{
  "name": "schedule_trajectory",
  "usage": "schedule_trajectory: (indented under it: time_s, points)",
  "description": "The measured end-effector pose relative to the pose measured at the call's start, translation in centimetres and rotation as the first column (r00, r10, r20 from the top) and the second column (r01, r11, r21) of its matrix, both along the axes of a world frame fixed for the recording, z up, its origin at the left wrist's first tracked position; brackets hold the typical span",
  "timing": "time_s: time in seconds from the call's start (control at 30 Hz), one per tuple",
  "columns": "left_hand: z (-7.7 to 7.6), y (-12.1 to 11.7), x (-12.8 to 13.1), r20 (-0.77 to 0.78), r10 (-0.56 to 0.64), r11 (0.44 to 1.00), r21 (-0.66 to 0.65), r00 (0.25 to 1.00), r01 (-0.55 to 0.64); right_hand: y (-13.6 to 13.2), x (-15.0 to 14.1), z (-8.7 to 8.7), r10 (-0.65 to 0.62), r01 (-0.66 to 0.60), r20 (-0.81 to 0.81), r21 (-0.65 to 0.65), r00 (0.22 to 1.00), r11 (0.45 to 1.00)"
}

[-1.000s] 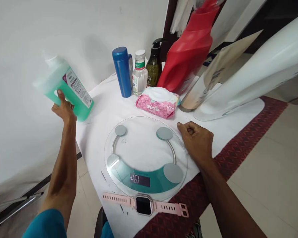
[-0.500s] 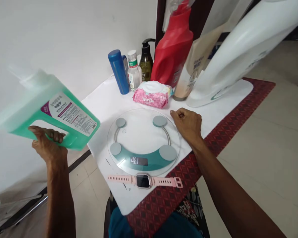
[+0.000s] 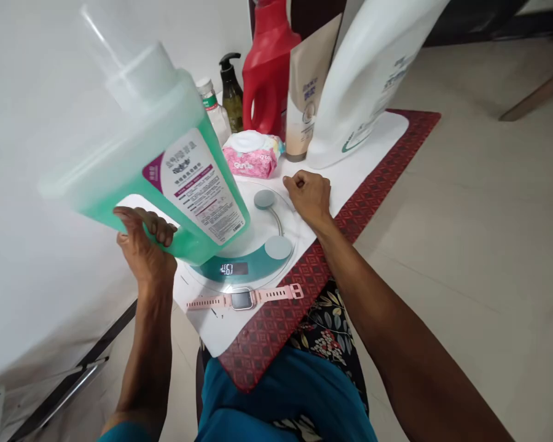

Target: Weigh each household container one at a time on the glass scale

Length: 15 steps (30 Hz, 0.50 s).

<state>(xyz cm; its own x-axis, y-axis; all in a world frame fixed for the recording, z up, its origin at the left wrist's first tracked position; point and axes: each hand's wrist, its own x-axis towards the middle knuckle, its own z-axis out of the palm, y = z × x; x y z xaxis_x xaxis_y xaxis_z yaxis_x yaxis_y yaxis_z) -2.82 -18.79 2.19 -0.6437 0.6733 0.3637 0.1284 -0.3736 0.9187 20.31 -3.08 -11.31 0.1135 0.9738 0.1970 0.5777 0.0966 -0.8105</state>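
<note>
My left hand (image 3: 147,245) is closed around the handle of a large, translucent detergent bottle (image 3: 198,209) half filled with green liquid. The bottle is tilted and hangs in front of the left part of a round glass bathroom scale (image 3: 246,261); whether it touches the glass is hidden. Digits glow on the scale's display (image 3: 234,269). Curled into a loose fist, my right hand (image 3: 309,195) rests on the white sheet just right of the scale, and I see nothing in it. A pink smartwatch (image 3: 242,299) lies flat along the scale's near side.
Behind the scale are a pink pack of wipes (image 3: 253,161), a clear bottle (image 3: 216,113), a dark pump bottle (image 3: 231,95), a red jug (image 3: 268,73), a beige tube (image 3: 304,92) and a white bottle (image 3: 354,92). A red patterned cloth (image 3: 373,190) edges the table's right side.
The green bottle in my left hand has moved right, from beside the table to over the scale's left part. My right hand stays closed beside the scale. The whole view has shifted.
</note>
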Motion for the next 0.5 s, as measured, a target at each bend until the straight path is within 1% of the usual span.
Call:
schedule_trajectory:
  time_s: [0.07,0.17,0.27,0.33,0.4,0.5]
  points:
    - [-1.1,0.7,0.7,-0.018,-0.002,0.999,0.036,1.000,0.002,0.2,0.1,-0.2,0.008,-0.008,-0.003,0.008,1.000,1.000]
    - [-2.6,1.8,1.2,-0.037,-0.007,0.996,0.084,0.999,0.010,0.6,0.1,-0.7,0.011,-0.011,-0.012,0.040,1.000,0.999]
    - [-3.5,2.5,1.4,-0.039,0.007,0.994,0.108,0.999,-0.003,0.9,0.0,-1.2,0.004,-0.003,-0.008,0.056,1.000,0.998]
    - [-3.8,2.7,1.6,-0.045,0.018,0.992,0.122,0.999,-0.012,1.0,0.0,-1.4,0.004,-0.004,0.004,0.054,1.000,0.999]
    - [-3.8,2.8,1.8,-0.069,-0.003,0.992,0.128,0.998,0.012,1.0,0.2,-1.6,0.018,-0.018,0.013,0.051,1.000,0.999]
    - [-3.6,2.6,1.5,-0.129,-0.099,0.985,0.128,0.987,0.115,0.9,0.5,-1.7,0.042,-0.042,0.008,0.042,0.999,0.998]
